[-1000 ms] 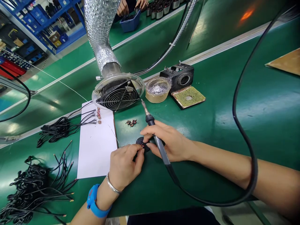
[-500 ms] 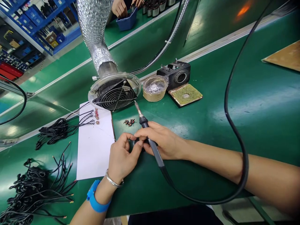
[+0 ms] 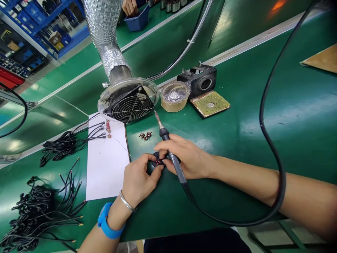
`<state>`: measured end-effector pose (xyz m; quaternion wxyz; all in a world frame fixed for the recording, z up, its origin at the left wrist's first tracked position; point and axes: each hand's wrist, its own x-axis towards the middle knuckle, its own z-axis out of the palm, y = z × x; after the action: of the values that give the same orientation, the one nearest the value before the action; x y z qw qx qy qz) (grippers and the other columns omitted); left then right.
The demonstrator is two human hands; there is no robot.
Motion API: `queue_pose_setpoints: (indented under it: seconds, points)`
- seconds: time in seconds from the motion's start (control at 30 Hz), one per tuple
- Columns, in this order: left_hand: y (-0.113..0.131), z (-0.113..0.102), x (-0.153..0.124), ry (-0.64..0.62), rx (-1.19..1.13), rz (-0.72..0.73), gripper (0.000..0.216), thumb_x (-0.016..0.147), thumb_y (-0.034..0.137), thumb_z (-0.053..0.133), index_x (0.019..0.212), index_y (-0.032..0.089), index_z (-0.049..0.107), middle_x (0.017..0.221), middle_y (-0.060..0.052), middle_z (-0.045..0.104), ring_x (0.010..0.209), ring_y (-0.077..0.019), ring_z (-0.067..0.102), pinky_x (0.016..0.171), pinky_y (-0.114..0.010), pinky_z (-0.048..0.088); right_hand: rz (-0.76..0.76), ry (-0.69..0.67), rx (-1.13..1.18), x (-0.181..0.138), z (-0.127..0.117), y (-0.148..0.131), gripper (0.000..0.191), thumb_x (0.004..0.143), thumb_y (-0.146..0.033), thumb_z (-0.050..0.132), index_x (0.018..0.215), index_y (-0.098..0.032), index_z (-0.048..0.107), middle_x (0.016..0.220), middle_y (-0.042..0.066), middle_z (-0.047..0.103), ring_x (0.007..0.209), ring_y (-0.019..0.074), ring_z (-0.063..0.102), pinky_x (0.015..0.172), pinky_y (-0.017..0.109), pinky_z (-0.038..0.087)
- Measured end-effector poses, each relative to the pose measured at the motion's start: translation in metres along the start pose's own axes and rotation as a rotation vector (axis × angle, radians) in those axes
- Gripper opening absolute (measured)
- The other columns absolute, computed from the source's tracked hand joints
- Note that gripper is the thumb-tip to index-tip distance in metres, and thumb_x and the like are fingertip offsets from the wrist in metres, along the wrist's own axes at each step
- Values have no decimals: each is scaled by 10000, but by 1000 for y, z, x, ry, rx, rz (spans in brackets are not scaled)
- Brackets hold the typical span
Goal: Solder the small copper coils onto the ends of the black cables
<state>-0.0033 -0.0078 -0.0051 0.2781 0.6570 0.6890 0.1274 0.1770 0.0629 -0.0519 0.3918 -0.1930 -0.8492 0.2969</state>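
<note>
My left hand (image 3: 142, 175), with a metal bangle and a blue wristband behind it, pinches the edge of a small round black part (image 3: 157, 162). Red and copper-coloured pieces show in the middle of that part. A soldering iron (image 3: 177, 168) lies across my right hand (image 3: 188, 156), its tip pointing up and away, near the fan grille. The fingertips of my right hand also touch the black part's right side. Thin wire runs by my left fingers; whether they grip it I cannot tell. A few small black-and-copper pieces (image 3: 145, 136) lie just beyond my hands.
A fume extractor (image 3: 131, 109) hangs over the bench at centre left. Behind are a solder-filled tub (image 3: 175, 97), an iron stand (image 3: 200, 84) and a sponge (image 3: 210, 104). White paper (image 3: 105, 168) and black cable bundles (image 3: 34, 214) lie left. A co-worker's hand (image 3: 130, 7) reaches into a blue bin (image 3: 137, 20).
The fingers of both hands have shifted on the black part, so its red and copper middle now shows. The soldering iron has moved slightly right and stays in my right hand.
</note>
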Motion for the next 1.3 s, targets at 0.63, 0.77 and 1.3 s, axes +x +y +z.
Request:
queue_pose_setpoints:
  seconds: [0.63,0.77,1.3]
  points:
    - [-15,-14,1,68,66,255,161,908,237,554,983,193,688,733,-1,682,664,-137,621,627,-241,430,-41,73,-94,1,13,-7,242,867,-99,478,1082,-210,489,790,35,622,747,201,498,686,347,463]
    - [-20,-12,1,98,126,306,165,924,203,531,932,202,696,830,-10,735,742,-145,667,693,-247,471,-34,83,-99,2,11,-8,261,849,-82,482,1080,-204,486,751,33,619,723,203,471,660,332,452]
    - [-27,-11,1,134,95,376,163,901,235,607,1039,221,694,875,-4,760,736,-145,693,678,-248,534,79,64,-75,-5,6,-10,454,741,-91,563,1167,-181,437,797,28,625,757,207,484,734,367,467]
